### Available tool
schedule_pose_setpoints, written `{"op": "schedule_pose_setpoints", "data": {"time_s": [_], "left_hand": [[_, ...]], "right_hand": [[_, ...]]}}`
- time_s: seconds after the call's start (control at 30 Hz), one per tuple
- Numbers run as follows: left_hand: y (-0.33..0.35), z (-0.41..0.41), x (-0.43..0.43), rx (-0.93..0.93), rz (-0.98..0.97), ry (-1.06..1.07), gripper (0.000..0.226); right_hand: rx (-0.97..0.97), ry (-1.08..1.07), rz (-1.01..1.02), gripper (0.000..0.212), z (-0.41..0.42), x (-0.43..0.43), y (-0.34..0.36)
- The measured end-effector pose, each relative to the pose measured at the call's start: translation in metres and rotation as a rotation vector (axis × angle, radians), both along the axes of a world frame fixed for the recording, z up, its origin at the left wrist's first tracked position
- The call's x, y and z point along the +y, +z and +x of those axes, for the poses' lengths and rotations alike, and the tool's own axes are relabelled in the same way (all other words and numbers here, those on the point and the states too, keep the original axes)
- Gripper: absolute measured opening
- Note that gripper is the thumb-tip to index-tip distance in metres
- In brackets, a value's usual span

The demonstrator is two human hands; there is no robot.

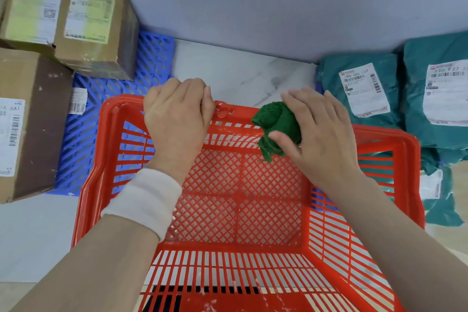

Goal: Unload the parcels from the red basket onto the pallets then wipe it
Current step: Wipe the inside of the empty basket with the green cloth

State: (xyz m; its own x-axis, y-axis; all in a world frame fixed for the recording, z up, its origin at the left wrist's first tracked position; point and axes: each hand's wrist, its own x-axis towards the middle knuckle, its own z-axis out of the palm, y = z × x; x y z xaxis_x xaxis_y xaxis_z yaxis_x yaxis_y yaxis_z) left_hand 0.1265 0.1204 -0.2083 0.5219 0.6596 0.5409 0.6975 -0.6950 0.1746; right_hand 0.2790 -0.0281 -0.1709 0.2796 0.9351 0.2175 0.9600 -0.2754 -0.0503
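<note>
The red basket [238, 213] fills the middle of the view, with nothing inside it. My left hand [178, 111] is closed over the basket's far rim, a white band around its wrist. My right hand [319, 134] presses a bunched green cloth [277, 124] against the far wall just below the rim. Brown cardboard parcels [91, 33] sit on a blue pallet [114, 99] to the left. Teal bagged parcels [364, 91] lie to the right.
A grey wall runs across the back. Pale marble-patterned floor [235, 71] shows between the pallet and the teal bags. A large carton [27, 121] stands at the left edge. More teal bags [440, 192] lie along the basket's right side.
</note>
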Motion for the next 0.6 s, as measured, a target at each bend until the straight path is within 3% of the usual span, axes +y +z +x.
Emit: {"op": "schedule_pose_setpoints", "data": {"time_s": [0.3, 0.4, 0.5, 0.6], "left_hand": [[-0.001, 0.001, -0.001, 0.007, 0.022, 0.016, 0.026], [-0.002, 0.001, 0.001, -0.009, 0.031, 0.010, 0.025], [-0.004, 0.001, 0.000, 0.003, 0.043, 0.015, 0.025], [-0.003, 0.001, 0.001, 0.008, 0.043, 0.023, 0.025]], "right_hand": [[-0.208, 0.096, -0.056, 0.057, 0.016, 0.014, -0.015], [-0.199, -0.112, 0.024, 0.051, 0.012, 0.030, -0.008], [0.019, -0.388, -0.142, 0.053, 0.008, 0.048, 0.008], [0.481, -0.489, -0.124, 0.048, 0.025, 0.048, 0.021]]}}
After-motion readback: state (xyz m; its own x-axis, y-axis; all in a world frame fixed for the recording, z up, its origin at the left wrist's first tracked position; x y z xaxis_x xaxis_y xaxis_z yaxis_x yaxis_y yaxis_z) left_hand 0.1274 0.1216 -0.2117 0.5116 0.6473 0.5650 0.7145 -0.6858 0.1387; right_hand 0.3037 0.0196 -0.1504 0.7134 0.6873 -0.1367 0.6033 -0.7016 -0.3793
